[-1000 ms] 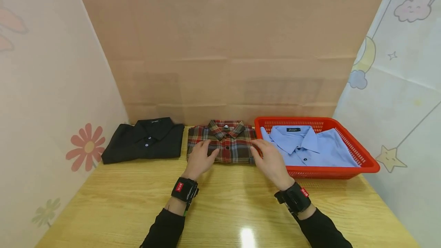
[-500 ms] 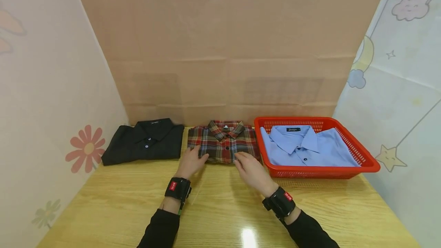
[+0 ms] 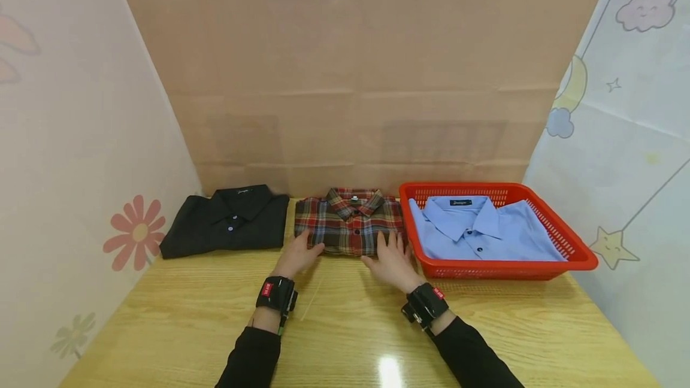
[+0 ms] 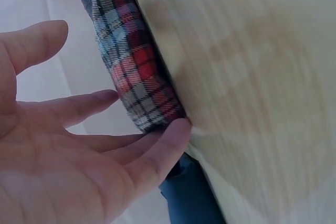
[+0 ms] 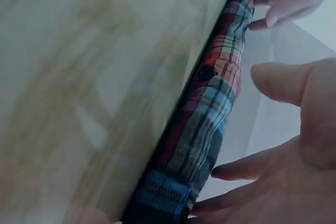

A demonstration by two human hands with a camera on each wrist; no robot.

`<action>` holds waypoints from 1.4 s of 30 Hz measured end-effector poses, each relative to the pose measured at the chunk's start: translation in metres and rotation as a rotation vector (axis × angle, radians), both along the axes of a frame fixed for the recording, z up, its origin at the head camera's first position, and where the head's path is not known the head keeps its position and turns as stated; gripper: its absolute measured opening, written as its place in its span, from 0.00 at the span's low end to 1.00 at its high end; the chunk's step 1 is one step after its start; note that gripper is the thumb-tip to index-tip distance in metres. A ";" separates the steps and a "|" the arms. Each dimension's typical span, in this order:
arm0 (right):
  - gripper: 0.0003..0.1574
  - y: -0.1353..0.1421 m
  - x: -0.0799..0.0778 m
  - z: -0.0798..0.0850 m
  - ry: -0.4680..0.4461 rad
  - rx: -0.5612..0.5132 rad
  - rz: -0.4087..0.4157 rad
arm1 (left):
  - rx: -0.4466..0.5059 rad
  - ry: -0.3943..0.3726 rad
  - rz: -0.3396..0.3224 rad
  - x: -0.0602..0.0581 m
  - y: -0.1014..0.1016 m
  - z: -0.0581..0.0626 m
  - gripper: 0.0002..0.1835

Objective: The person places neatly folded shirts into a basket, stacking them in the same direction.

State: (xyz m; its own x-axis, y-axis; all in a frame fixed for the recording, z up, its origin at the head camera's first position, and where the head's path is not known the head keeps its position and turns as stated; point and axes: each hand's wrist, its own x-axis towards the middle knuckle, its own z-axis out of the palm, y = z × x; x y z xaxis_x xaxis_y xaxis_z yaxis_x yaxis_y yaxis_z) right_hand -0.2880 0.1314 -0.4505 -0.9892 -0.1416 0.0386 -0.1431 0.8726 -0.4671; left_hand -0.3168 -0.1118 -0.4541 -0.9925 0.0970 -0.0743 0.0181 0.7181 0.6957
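A folded plaid shirt (image 3: 350, 226) in red, brown and grey lies at the back middle of the table, its collar away from me. My left hand (image 3: 295, 256) is at its front left corner. In the left wrist view, the fingers (image 4: 152, 150) reach around the shirt's end, the thumb standing off it. Spread fingers of my right hand (image 3: 392, 261) lie at the front right corner beside the red basket. In the right wrist view, fingertips (image 5: 223, 171) meet the shirt's side and the thumb is apart from it. Neither hand grips the cloth.
The red plastic basket (image 3: 501, 269) stands right of the plaid shirt, holding a folded light blue shirt (image 3: 517, 235). To the left lies a folded black shirt (image 3: 259, 232). A brown paper wall (image 3: 345, 106) closes off the back of the wooden table (image 3: 345, 328).
My left hand has shifted left to the shirt's left corner. The right hand has come left from beside the basket, then spread its fingers at the right corner. The shirt has hardly moved.
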 end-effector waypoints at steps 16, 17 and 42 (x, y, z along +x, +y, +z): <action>0.55 0.008 -0.001 0.001 -0.107 -0.019 -0.010 | -0.041 -0.014 0.073 0.004 -0.010 0.007 0.27; 0.54 0.008 -0.001 0.002 -0.103 -0.025 -0.013 | -0.044 -0.015 0.081 0.004 -0.011 0.007 0.29; 0.17 0.011 0.002 -0.002 0.007 0.052 0.086 | -0.119 -0.136 0.029 0.001 -0.013 0.008 0.32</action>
State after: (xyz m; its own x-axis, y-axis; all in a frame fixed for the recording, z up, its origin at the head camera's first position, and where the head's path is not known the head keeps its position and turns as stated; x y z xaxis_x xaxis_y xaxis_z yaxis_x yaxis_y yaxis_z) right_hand -0.2857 0.1424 -0.4529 -0.9731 -0.2276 0.0358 -0.2213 0.8800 -0.4203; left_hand -0.3159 -0.1243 -0.4459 -0.9747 0.0511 -0.2174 -0.0922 0.7945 0.6002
